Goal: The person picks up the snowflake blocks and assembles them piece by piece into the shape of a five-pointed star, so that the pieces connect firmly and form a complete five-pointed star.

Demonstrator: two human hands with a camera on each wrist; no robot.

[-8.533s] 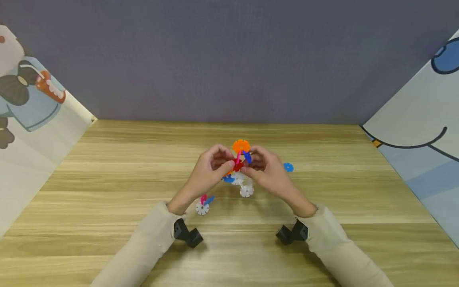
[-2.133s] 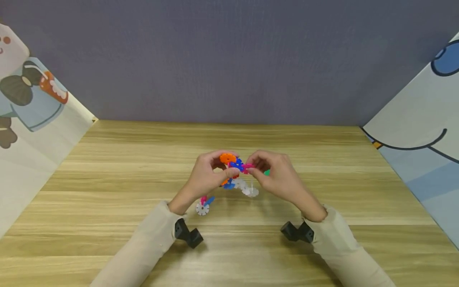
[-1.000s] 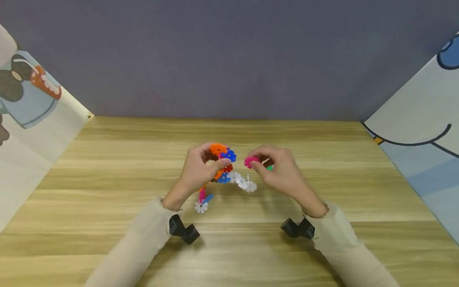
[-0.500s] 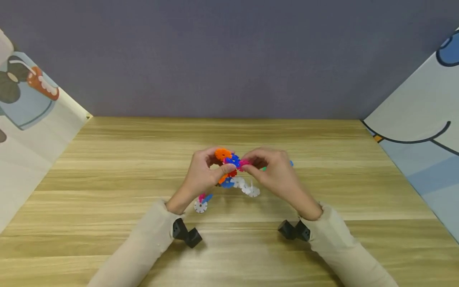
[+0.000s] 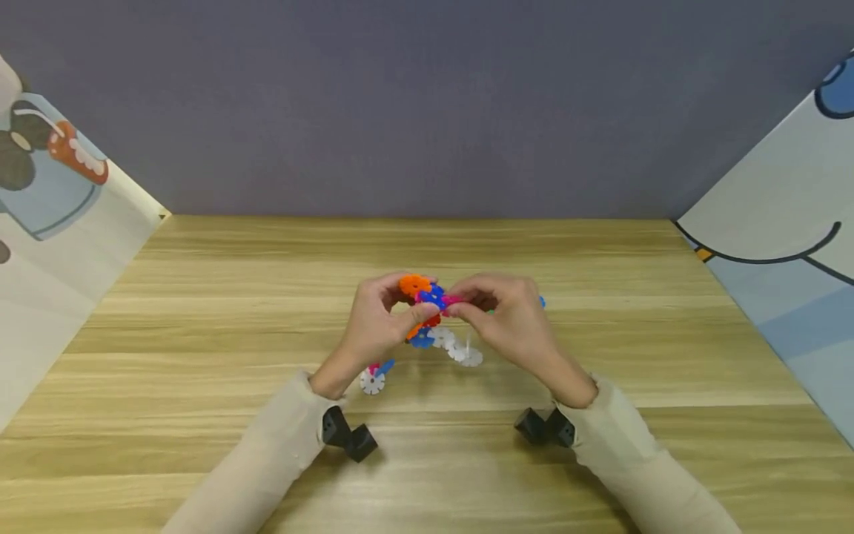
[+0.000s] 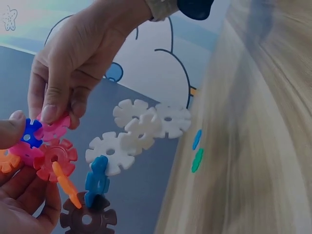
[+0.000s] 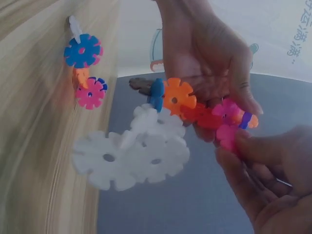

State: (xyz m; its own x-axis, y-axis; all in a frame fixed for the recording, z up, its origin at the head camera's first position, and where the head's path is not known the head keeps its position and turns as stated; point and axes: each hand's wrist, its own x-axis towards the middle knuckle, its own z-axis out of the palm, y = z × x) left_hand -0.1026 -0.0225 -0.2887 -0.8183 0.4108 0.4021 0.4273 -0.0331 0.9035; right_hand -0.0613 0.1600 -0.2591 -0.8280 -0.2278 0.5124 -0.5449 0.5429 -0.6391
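My left hand (image 5: 373, 319) grips a linked build of notched plastic snowflake discs between thumb and fingers. In it are an orange disc (image 5: 414, 285), a dark blue disc (image 5: 434, 298) and a red disc (image 6: 54, 158). A brown disc (image 6: 87, 220) and several white discs (image 7: 108, 158) hang further along the build, above the table. Thumb and fingers of my right hand (image 5: 503, 315) pinch a pink disc (image 6: 56, 127) against the dark blue one. Whether its slot is fully seated cannot be told. Fingers partly cover both discs.
On the wooden table (image 5: 634, 334), a smaller linked group with a white disc (image 5: 372, 382) and a blue disc (image 7: 82, 50) lies near my left wrist. Loose green (image 6: 197, 160) and blue (image 6: 197, 139) discs lie beyond my right hand. A grey panel (image 5: 427, 111) stands behind.
One second ago the pink disc was apart from the build in my right hand. Both hands then came together, and the pink disc now meets the dark blue disc.
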